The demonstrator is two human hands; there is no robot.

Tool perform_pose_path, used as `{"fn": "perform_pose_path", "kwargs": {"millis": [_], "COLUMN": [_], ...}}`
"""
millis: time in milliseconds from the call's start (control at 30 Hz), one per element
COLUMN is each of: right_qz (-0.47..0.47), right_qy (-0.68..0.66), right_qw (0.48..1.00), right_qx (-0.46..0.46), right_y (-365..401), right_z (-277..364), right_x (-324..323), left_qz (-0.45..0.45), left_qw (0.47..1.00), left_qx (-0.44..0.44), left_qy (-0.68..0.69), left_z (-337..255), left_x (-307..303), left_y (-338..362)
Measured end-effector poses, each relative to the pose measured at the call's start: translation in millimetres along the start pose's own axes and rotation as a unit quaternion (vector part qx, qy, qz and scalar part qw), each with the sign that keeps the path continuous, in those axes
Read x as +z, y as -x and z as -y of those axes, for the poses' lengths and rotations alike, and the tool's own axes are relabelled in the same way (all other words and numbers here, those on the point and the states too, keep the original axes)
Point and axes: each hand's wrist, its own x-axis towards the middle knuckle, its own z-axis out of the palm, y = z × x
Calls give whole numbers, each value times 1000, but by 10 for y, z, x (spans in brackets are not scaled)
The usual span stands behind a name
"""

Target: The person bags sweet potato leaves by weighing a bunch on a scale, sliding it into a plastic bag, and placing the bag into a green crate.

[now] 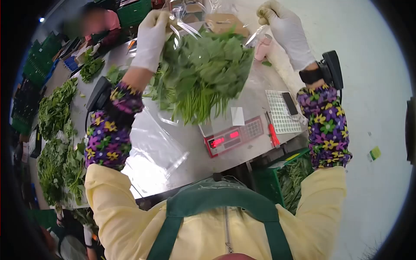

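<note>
One bunch of green leafy stalks (203, 73) sits inside one clear plastic bag (184, 26), held above the one red digital scale (234, 136) near the right edge of the grey metal counter (182, 143). The two white-gloved hands are raised, forearms pointing up. The left hand (151, 39) and right hand (281, 26) each have a grip closed tight on the bag's upper rim.

White gloves (151, 39), purple floral sleeves (110, 130), green leaves (203, 73), red scale (232, 136)
</note>
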Motion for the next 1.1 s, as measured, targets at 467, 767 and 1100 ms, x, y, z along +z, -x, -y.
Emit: {"fn": "perform_pose_path", "kwargs": {"millis": [467, 767, 1100], "right_qz": [222, 235, 168], "right_qy": [212, 341, 203], "right_qw": [951, 910, 960], "right_qx": [24, 26, 90], "right_y": [2493, 2583, 2485], "right_z": [-1082, -1340, -1232], "right_x": [-60, 1464, 1169], "left_qz": [303, 221, 143], "left_qw": [910, 945, 764], "left_qx": [184, 113, -626], "left_qy": [-215, -214, 64], "left_z": [1730, 1353, 1213], "left_x": [317, 159, 383], "left_y": [3045, 3186, 3125]}}
